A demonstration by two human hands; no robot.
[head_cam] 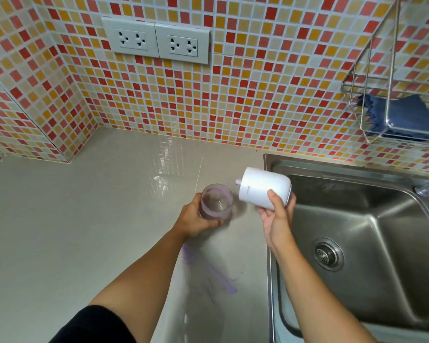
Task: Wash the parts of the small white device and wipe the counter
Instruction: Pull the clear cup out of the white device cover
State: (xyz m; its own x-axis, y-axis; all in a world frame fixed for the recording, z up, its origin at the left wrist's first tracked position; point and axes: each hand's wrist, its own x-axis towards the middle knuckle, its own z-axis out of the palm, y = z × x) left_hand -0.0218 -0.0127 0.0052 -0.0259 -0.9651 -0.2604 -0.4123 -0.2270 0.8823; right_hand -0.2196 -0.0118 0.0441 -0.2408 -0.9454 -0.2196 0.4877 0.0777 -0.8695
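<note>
Gripping the purple-smeared cup (pixel 216 201) in my left hand (pixel 196 220), fingers wrapped round its side, I cannot tell whether it rests on the tabletop (pixel 84 219). My right hand (pixel 279 216) clasps the white body (pixel 261 188) between thumb and fingers, tipped sideways at the sink (pixel 382 219) edge, just beside the cup. Purple streaks (pixel 218 278) mark the tabletop between my arms. A blue cloth (pixel 406 115) sits in the wall rack (pixel 357 90).

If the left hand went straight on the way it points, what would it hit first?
Likely the white device body in the right hand: the cup in the left hand is close beside it, though depth is unclear.
</note>
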